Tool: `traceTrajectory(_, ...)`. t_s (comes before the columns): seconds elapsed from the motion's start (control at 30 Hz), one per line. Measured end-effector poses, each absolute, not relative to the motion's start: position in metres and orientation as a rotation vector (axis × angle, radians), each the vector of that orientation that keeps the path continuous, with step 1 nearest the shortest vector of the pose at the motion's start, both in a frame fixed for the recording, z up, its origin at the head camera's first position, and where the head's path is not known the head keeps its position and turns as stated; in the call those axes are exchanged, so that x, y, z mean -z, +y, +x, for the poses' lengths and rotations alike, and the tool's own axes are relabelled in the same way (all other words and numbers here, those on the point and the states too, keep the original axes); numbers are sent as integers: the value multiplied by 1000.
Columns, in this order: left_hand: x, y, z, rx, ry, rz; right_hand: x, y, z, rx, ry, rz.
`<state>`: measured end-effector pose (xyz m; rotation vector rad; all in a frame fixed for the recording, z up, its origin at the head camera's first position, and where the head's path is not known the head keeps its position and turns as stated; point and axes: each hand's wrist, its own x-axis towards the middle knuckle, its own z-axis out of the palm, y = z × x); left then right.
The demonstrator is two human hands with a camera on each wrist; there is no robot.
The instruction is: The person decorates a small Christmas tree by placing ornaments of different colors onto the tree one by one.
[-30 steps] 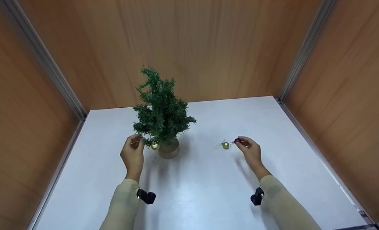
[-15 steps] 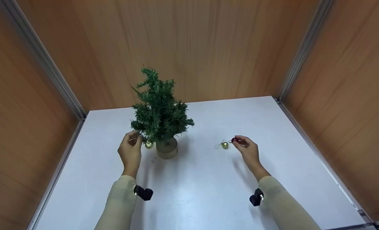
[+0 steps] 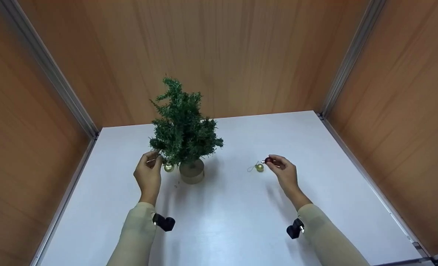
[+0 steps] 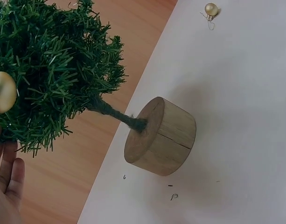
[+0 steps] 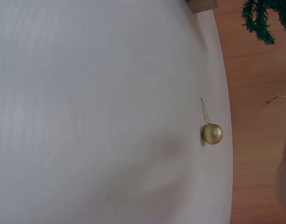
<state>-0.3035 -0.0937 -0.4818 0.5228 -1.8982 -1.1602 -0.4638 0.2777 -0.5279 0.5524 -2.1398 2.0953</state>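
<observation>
A small green tree [image 3: 183, 127] stands upright on its round wooden base [image 3: 192, 171] on the white tabletop [image 3: 241, 207], and everything here is placed against it. The left hand [image 3: 148, 174] is at the tree's lower left branches, fingers curled and pinching the thin hanger of a gold ball [image 3: 169, 167] that dangles just left of the base, below the foliage. In the left wrist view that gold ball [image 4: 3, 92] sits against the needles and only the hand's fingertips [image 4: 10, 175] show at the frame edge.

Well to the right of the tree, the right hand [image 3: 285, 173] is raised above the tabletop, thumb and forefinger pinching a dark red ball [image 3: 267, 160]. A second gold ball [image 3: 259, 167] lies on the tabletop between the tree and that hand, just beside the red one, its loop of thread pointing toward the tree. The right wrist view shows this loose ball [image 5: 212, 133] lying alone on the white surface.

Compared with a second ago, the tree has slid and turned slightly leftward, base included, and the left hand with its gold ball has gone left with it. The right hand has drifted a little toward the tree and upward with the red ball in its pinch, while the loose gold ball has stayed where it lay.
</observation>
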Motion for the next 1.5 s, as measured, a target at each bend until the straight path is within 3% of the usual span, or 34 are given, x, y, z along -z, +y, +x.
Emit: traceTrajectory(1.5, 504, -78, -288, 1363, -1840, 592, 485, 243, -422, -2174, -2044, 893)
